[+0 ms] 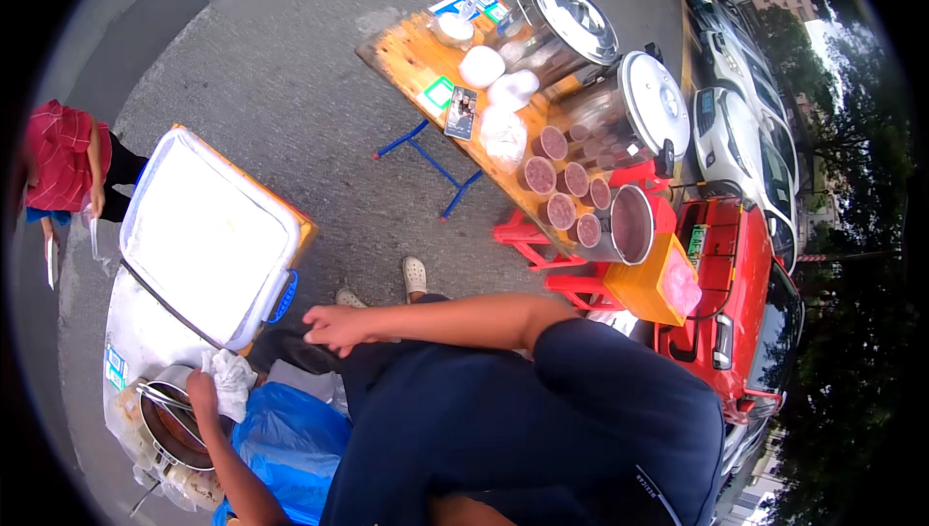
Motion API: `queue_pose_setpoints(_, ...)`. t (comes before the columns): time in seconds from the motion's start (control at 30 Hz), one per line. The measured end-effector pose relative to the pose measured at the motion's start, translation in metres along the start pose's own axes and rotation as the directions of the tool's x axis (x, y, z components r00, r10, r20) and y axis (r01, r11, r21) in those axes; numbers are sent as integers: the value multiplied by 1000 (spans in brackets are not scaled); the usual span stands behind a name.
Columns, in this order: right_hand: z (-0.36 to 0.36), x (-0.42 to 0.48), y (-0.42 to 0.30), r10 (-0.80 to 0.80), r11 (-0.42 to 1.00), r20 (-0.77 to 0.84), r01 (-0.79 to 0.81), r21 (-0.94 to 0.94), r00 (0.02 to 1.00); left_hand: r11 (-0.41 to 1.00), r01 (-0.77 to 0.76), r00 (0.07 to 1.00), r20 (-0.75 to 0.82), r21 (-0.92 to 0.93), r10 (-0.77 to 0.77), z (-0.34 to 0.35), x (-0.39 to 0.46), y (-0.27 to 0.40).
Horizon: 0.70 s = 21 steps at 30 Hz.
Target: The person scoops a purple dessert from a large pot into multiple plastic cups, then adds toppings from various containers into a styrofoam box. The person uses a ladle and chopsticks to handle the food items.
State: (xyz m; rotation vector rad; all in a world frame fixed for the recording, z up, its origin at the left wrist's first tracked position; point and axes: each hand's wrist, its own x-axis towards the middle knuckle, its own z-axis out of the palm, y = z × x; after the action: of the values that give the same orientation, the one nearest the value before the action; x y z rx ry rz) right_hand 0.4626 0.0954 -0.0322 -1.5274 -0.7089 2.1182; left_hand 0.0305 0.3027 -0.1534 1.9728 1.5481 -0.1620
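Note:
My left hand is at the rim of a metal pot with reddish-brown liquid in it. It touches a bunched white cloth; its fingers are partly hidden, so its grip is unclear. Metal tongs lie across the pot, one end close to that hand. In front of my body, my right hand hangs in the air with loosely bent fingers and nothing visible in it. Beyond my hands stands a large white-covered tub with a blue handle.
A wooden folding table carries two lidded steel pots, several filled cups, white bags and a phone. Red stools and parked cars are at right. A person is at left. A blue bag lies beside me.

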Motion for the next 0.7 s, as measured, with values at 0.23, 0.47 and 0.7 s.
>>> queue_pose_setpoints(0.23,100,58,-31,-231,827,-89,244,507,969,740,-261,825,-541,-620,-162,40,-85,260)
queue_pose_setpoints(0.47,56,44,-4,-661,747,-453,584,-319,598,-232,114,929,187,-966,-319,87,-18,251)
queue_pose_setpoints(0.7,20,48,-4,-428,901,-507,311,-302,748,118,-40,981,-61,-992,-186,106,-46,315)
